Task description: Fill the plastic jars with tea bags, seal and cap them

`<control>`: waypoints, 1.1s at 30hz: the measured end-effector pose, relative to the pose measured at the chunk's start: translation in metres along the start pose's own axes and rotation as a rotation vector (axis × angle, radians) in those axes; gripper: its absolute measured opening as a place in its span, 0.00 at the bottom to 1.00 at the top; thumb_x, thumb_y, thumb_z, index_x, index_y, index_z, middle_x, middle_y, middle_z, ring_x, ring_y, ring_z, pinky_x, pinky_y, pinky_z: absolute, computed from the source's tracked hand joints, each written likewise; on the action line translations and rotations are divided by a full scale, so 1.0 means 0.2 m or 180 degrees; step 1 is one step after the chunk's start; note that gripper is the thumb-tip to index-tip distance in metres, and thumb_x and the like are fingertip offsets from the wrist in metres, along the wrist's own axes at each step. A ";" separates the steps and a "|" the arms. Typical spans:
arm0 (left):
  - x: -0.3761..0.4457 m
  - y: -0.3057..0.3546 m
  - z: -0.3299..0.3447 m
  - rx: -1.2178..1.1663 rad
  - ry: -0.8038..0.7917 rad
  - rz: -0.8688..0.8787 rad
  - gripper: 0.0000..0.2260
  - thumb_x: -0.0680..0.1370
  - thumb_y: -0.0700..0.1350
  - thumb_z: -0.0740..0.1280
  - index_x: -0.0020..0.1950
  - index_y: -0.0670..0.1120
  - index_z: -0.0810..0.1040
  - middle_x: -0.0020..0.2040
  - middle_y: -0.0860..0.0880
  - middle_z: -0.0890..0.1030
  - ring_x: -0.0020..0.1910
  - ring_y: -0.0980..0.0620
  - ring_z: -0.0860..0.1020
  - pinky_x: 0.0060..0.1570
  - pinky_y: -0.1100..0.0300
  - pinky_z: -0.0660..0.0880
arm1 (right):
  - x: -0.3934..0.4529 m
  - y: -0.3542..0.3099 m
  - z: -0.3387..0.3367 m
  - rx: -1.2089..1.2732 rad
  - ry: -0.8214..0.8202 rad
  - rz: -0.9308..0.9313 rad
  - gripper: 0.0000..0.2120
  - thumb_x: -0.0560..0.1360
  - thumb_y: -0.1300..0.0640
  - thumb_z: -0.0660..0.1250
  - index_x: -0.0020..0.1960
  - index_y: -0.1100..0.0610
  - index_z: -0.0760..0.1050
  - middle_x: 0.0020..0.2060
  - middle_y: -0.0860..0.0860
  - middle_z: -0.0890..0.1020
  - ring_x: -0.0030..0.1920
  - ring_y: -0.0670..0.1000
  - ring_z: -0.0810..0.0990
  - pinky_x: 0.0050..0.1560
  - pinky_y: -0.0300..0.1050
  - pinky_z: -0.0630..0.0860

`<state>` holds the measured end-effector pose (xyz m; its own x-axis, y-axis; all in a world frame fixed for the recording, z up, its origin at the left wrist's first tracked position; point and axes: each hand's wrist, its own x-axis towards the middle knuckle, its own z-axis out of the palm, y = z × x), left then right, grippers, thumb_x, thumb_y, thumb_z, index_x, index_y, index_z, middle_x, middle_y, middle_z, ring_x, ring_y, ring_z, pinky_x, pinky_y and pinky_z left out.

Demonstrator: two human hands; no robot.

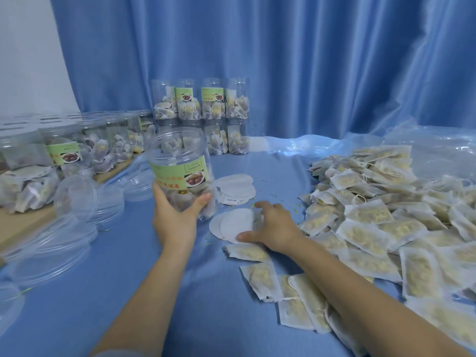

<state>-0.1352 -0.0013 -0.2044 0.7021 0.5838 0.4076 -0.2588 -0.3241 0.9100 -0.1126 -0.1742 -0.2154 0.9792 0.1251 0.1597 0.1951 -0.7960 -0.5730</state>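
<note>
Jar (180, 171) held, blue cloth (154, 292), blue curtain (283, 60)

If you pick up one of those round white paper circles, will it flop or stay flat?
The white seal discs look thin as paper, so one would probably bend and flop. They overlap in a loose stack, so they would likely slide apart when the right hand pushes them. Being so thin, they are probably very light.

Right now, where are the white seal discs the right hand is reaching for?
Centre of the head view: the white seal discs lie under the right hand, between the held jar and the tea bag pile.
</note>
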 end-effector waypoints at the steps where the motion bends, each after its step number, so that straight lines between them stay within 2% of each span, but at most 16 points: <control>1: 0.00 -0.01 0.00 0.0061 -0.0053 -0.0042 0.35 0.65 0.52 0.78 0.67 0.49 0.65 0.59 0.52 0.77 0.58 0.47 0.75 0.47 0.59 0.68 | 0.00 0.01 0.00 0.0432 0.0176 0.0079 0.39 0.64 0.49 0.78 0.70 0.55 0.64 0.62 0.56 0.69 0.63 0.56 0.70 0.60 0.42 0.65; 2: 0.00 -0.02 0.00 0.0123 -0.0122 -0.0088 0.36 0.65 0.52 0.78 0.67 0.49 0.65 0.60 0.51 0.77 0.59 0.46 0.75 0.48 0.57 0.69 | 0.01 0.01 -0.01 0.0790 0.0388 0.0153 0.36 0.65 0.53 0.78 0.68 0.55 0.65 0.59 0.54 0.71 0.60 0.54 0.72 0.53 0.37 0.65; 4: 0.00 -0.04 0.00 0.0196 -0.0295 -0.0168 0.37 0.64 0.52 0.78 0.68 0.49 0.65 0.59 0.52 0.77 0.57 0.48 0.74 0.47 0.56 0.71 | 0.01 0.03 -0.03 0.1357 0.0809 0.0283 0.23 0.69 0.56 0.74 0.62 0.56 0.71 0.52 0.51 0.76 0.53 0.52 0.76 0.43 0.36 0.64; 6: -0.01 -0.04 0.00 0.0175 -0.0479 -0.0139 0.34 0.64 0.52 0.78 0.65 0.51 0.66 0.50 0.59 0.76 0.52 0.52 0.73 0.39 0.63 0.68 | 0.02 0.05 -0.05 0.1953 0.1123 0.0386 0.12 0.73 0.54 0.70 0.55 0.55 0.75 0.49 0.51 0.80 0.48 0.52 0.78 0.44 0.40 0.67; 8: -0.01 -0.04 0.00 0.0190 -0.0720 -0.0138 0.34 0.64 0.52 0.78 0.65 0.52 0.66 0.49 0.61 0.75 0.52 0.52 0.74 0.40 0.63 0.68 | 0.01 0.04 -0.06 0.2540 0.1273 0.0361 0.13 0.74 0.55 0.70 0.57 0.54 0.75 0.50 0.50 0.81 0.52 0.52 0.78 0.50 0.44 0.72; 10: -0.01 -0.04 0.01 0.0266 -0.0955 -0.0224 0.38 0.64 0.53 0.78 0.69 0.48 0.64 0.60 0.54 0.75 0.59 0.50 0.74 0.49 0.59 0.70 | 0.01 0.03 -0.06 0.2925 0.1298 0.0267 0.16 0.72 0.57 0.71 0.58 0.50 0.72 0.49 0.45 0.79 0.56 0.52 0.77 0.56 0.50 0.75; 12: -0.02 -0.04 0.02 0.0340 -0.1091 -0.0282 0.38 0.64 0.54 0.77 0.68 0.45 0.64 0.66 0.49 0.73 0.63 0.48 0.72 0.55 0.58 0.69 | 0.00 0.03 -0.05 0.2867 0.1293 0.0118 0.16 0.73 0.58 0.70 0.57 0.47 0.70 0.48 0.41 0.77 0.57 0.52 0.77 0.57 0.54 0.76; 15: -0.02 -0.03 0.03 0.0672 -0.1157 -0.0281 0.37 0.65 0.58 0.75 0.67 0.43 0.67 0.66 0.42 0.69 0.64 0.45 0.69 0.63 0.54 0.69 | -0.02 0.02 -0.05 0.2843 0.1234 -0.0120 0.09 0.77 0.59 0.63 0.49 0.44 0.73 0.46 0.43 0.79 0.50 0.49 0.78 0.45 0.40 0.80; 17: -0.02 -0.02 0.03 0.1076 -0.1046 -0.0378 0.37 0.65 0.62 0.73 0.67 0.46 0.67 0.64 0.41 0.66 0.64 0.43 0.66 0.63 0.54 0.67 | -0.03 0.01 -0.05 0.2907 0.1093 -0.0190 0.11 0.78 0.60 0.61 0.46 0.44 0.74 0.45 0.43 0.80 0.46 0.46 0.79 0.45 0.40 0.80; 20: -0.01 0.00 0.03 0.1199 -0.1084 -0.0377 0.37 0.65 0.63 0.73 0.67 0.47 0.68 0.60 0.41 0.71 0.63 0.42 0.69 0.57 0.53 0.70 | -0.07 -0.02 -0.07 0.2472 0.0948 -0.0416 0.12 0.77 0.60 0.61 0.44 0.45 0.76 0.43 0.47 0.82 0.42 0.46 0.81 0.52 0.50 0.79; 22: 0.00 0.00 0.02 0.1051 -0.1144 -0.0348 0.37 0.66 0.60 0.74 0.69 0.47 0.66 0.56 0.42 0.74 0.58 0.44 0.73 0.49 0.56 0.69 | -0.09 -0.03 -0.08 0.1773 0.0962 -0.0807 0.14 0.77 0.60 0.62 0.36 0.46 0.74 0.30 0.46 0.79 0.33 0.45 0.78 0.42 0.43 0.77; 24: 0.01 0.00 0.02 0.0770 -0.1139 -0.0462 0.36 0.70 0.54 0.74 0.73 0.47 0.63 0.52 0.46 0.77 0.53 0.48 0.75 0.48 0.60 0.66 | -0.09 -0.08 -0.07 0.0941 0.0954 -0.1160 0.19 0.77 0.59 0.63 0.29 0.47 0.64 0.21 0.47 0.65 0.26 0.46 0.66 0.32 0.43 0.64; 27: 0.05 0.00 -0.01 0.0274 -0.0859 -0.0770 0.21 0.75 0.41 0.67 0.68 0.45 0.69 0.50 0.49 0.81 0.51 0.50 0.76 0.52 0.59 0.71 | -0.09 -0.22 -0.08 0.0298 0.0960 -0.1568 0.23 0.77 0.59 0.63 0.31 0.45 0.55 0.22 0.44 0.61 0.28 0.52 0.64 0.33 0.46 0.61; 29: 0.09 0.01 -0.03 -0.0279 -0.0527 -0.1095 0.13 0.76 0.37 0.62 0.61 0.44 0.74 0.53 0.44 0.81 0.53 0.44 0.78 0.58 0.52 0.74 | -0.07 -0.34 -0.06 0.0121 0.0919 -0.1888 0.18 0.77 0.60 0.63 0.32 0.48 0.62 0.24 0.43 0.64 0.30 0.53 0.67 0.34 0.46 0.64; 31: 0.13 0.02 -0.07 -0.0837 -0.0200 -0.1367 0.10 0.76 0.34 0.59 0.53 0.43 0.75 0.50 0.41 0.80 0.49 0.43 0.79 0.57 0.48 0.75 | -0.06 -0.46 -0.02 0.0000 0.0706 -0.2220 0.06 0.76 0.61 0.63 0.42 0.54 0.76 0.31 0.45 0.75 0.37 0.53 0.74 0.38 0.46 0.69; 33: 0.17 0.01 -0.11 -0.1159 0.0168 -0.1562 0.09 0.76 0.34 0.57 0.47 0.41 0.76 0.45 0.41 0.80 0.46 0.42 0.79 0.54 0.47 0.75 | -0.02 -0.57 0.06 -0.0082 0.0565 -0.2460 0.09 0.75 0.63 0.62 0.51 0.58 0.79 0.41 0.52 0.81 0.44 0.54 0.78 0.43 0.48 0.72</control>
<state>-0.1274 0.0344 -0.1864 0.7654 0.6397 -0.0709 -0.1302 0.2618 0.9563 -0.1373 -0.0765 -0.1592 0.5430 0.5531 0.6318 0.8125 -0.5360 -0.2290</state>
